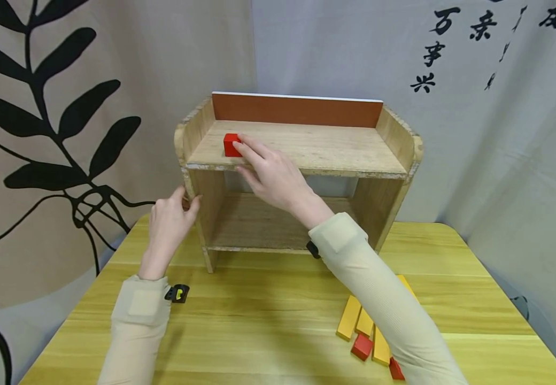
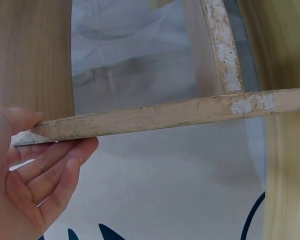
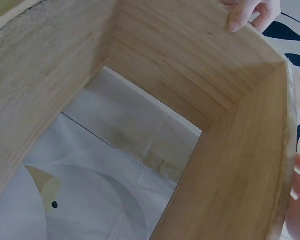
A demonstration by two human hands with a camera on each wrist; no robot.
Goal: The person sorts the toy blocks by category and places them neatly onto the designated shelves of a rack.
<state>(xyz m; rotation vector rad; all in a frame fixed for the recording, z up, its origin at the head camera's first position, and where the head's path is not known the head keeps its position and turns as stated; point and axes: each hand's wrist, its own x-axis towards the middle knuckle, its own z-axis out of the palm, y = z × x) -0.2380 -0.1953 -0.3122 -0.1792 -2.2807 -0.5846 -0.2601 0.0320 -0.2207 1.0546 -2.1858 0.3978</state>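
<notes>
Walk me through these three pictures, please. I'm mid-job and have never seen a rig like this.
There is no machine here, only a person's bare left hand and right hand. The wide picture comes from a camera worn on the head; the other two come from the left and right wrists. A wooden shelf unit stands on the table. The left hand grips its left side panel. On the upper board, the right fingers touch a red block, apparently without gripping it. Nearer on the table lie yellow blocks and more red blocks, partly hidden by the right sleeve.
</notes>
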